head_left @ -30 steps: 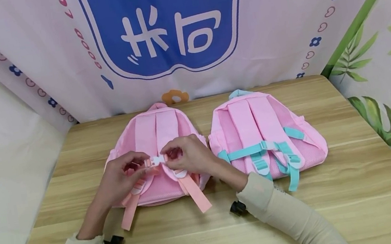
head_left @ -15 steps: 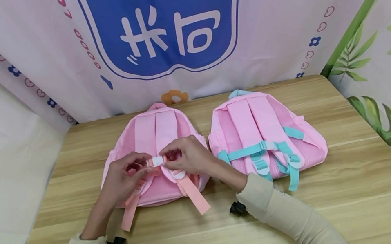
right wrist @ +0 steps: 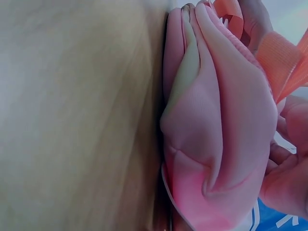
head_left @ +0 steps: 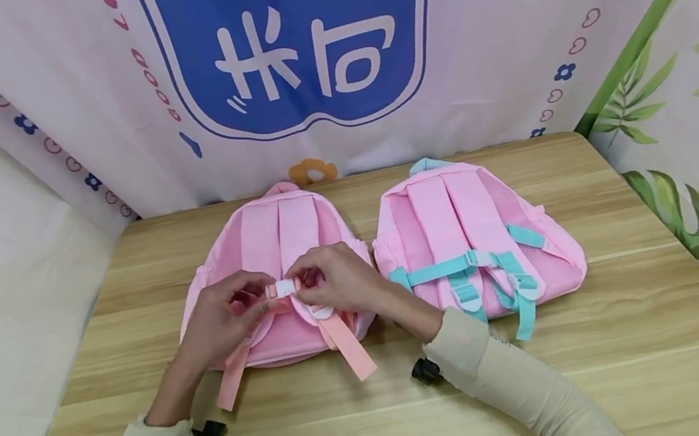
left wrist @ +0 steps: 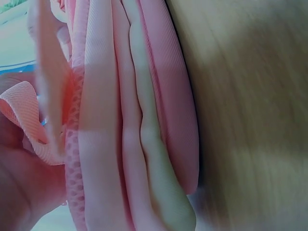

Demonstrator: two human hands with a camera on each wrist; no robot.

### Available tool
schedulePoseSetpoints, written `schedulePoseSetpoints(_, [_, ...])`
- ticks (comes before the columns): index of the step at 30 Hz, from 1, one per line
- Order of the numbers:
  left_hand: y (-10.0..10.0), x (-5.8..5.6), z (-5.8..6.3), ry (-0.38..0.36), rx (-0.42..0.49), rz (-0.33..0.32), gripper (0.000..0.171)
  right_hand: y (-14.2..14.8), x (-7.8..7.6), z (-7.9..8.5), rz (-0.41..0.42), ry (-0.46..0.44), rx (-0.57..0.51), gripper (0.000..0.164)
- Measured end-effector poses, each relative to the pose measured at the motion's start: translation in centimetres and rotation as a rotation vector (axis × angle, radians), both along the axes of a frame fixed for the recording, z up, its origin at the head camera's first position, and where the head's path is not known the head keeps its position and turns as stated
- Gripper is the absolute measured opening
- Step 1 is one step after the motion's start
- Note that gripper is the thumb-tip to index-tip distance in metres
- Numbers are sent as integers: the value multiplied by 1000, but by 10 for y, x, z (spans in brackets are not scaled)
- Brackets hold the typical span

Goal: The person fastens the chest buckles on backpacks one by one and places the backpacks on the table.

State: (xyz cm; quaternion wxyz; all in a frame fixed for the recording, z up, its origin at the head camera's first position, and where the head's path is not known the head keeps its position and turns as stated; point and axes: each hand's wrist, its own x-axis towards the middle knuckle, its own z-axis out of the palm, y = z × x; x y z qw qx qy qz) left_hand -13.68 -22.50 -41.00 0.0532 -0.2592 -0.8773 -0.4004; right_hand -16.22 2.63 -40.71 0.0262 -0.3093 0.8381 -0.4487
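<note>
A pink backpack point(head_left: 239, 232) lies on the left, its shoulder straps facing up. Over its middle is a small white side-release buckle point(head_left: 284, 288) on orange webbing, its halves joined together. My left hand point(head_left: 220, 320) pinches the buckle's left end, thumb below and fingers above. On the other end, my right hand point(head_left: 339, 276) pinches with thumb and fingertips. Loose orange strap tails point(head_left: 349, 347) hang toward the front of the table. In the left wrist view an orange strap loop point(left wrist: 26, 113) shows by the hand. The right wrist view shows the backpack's side point(right wrist: 240, 125); the buckle is hidden there.
To the right lies a second pink backpack point(head_left: 441, 206) with turquoise straps point(head_left: 439, 270), its white buckle point(head_left: 481, 259) fastened across. Both are on a wooden table point(head_left: 350, 424). A printed cloth point(head_left: 486, 45) hangs behind the table's far edge.
The white buckle's halves have come together, and it looks more compact than a second ago. My left hand has shifted slightly right; my right hand has hardly moved.
</note>
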Motion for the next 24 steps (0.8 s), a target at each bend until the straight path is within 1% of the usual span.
schedulePoseSetpoints(8, [2,-1,1,36,-20,-29,26,6,0,7,31,23,80,28])
schedulePoseSetpoints(16, [0,-2,1,64,-59,-33,26,11,0,10,44,35,73,26])
schedulePoseSetpoints(20, [-1,-3,1,81,-81,-43,28,14,1,12,29,47,98,25])
schedulePoseSetpoints(24, [-3,-3,3,84,-96,-49,29,20,4,16,2,44,143,27])
